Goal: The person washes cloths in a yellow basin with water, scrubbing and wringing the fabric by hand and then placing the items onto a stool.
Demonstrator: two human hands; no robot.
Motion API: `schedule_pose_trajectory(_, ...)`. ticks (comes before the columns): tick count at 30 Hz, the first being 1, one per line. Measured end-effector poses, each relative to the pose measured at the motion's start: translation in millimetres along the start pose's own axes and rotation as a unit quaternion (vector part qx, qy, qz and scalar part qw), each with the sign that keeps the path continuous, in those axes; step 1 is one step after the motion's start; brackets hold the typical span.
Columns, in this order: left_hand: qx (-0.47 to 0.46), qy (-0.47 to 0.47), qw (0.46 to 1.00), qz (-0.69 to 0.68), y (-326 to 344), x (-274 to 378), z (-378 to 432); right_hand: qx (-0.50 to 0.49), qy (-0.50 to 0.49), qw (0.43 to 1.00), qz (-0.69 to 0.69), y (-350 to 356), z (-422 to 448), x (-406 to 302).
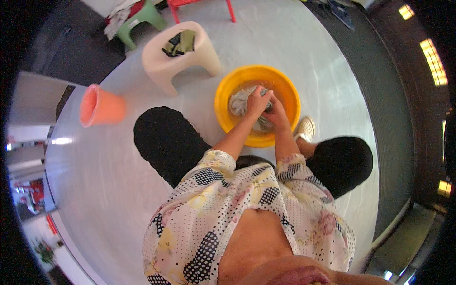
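A round yellow plastic basin (221, 123) stands on the floor between my legs, with some water in it. Inside lies a wet, pale grey cloth (239, 101), bunched up. My left hand (258, 101) grips a gathered part of this cloth over the basin. Close against it, my right hand (277, 110) is closed on the same cloth from the other side. Between the hands a greyish wad shows; the rest of the cloth hangs down below them. What the fingers do underneath is hidden.
To the left is an orange plastic bucket (107, 107). A cream plastic stool (203, 39) with a dark and olive cloth (181, 42) on it stands beyond the basin. Behind it are a green stool (142, 21) with fabric on top and a red stool (201, 3). A dark mat (388, 107) runs along the right.
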State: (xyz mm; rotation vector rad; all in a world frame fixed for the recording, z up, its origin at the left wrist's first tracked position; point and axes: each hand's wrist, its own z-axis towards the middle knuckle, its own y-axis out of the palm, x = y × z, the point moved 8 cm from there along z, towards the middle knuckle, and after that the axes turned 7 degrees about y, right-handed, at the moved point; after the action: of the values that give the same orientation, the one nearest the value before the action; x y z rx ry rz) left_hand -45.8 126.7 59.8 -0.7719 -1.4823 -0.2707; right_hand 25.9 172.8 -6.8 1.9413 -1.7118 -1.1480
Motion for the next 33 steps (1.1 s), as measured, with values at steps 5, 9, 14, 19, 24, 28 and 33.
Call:
schedule_pose_trajectory(5, -0.064, 0.125, 0.976, 0.165, 25.4, 22.0, -28.7, -0.027, -0.101, 0.989, 0.100, -10.1, 13.4, 19.9)
schedule_pose_trajectory(9, 0.068, 0.059, 0.968, 0.235, -34.9, 15.3, 1.4, 0.022, -0.101, 0.994, 0.031, 13.9, 23.0, 19.5)
schedule_pose_trajectory(14, 0.020, 0.058, 0.982, 0.176, -14.2, 16.8, -10.2, -0.060, -0.041, 0.996, 0.055, 19.1, 28.9, 14.1)
schedule_pose_trajectory(19, -0.004, 0.094, 0.963, 0.252, 5.0, 9.3, -16.8, 0.025, 0.017, 0.998, 0.050, 14.9, 15.9, 21.4)
schedule_pose_trajectory(24, 0.151, -0.036, 0.976, 0.155, -70.0, -37.6, 26.8, 0.108, -0.133, 0.953, -0.249, 61.4, 17.1, 3.8)
schedule_pose_trajectory(28, 0.199, -0.060, 0.976, 0.072, -62.5, -41.7, 28.4, 0.259, -0.301, 0.844, -0.359, 40.3, 11.6, -58.1)
schedule_pose_trajectory(33, 0.123, 0.000, 0.988, 0.096, -31.9, -24.3, 29.0, 0.427, -0.412, 0.634, -0.496, -2.2, -15.4, -96.7)
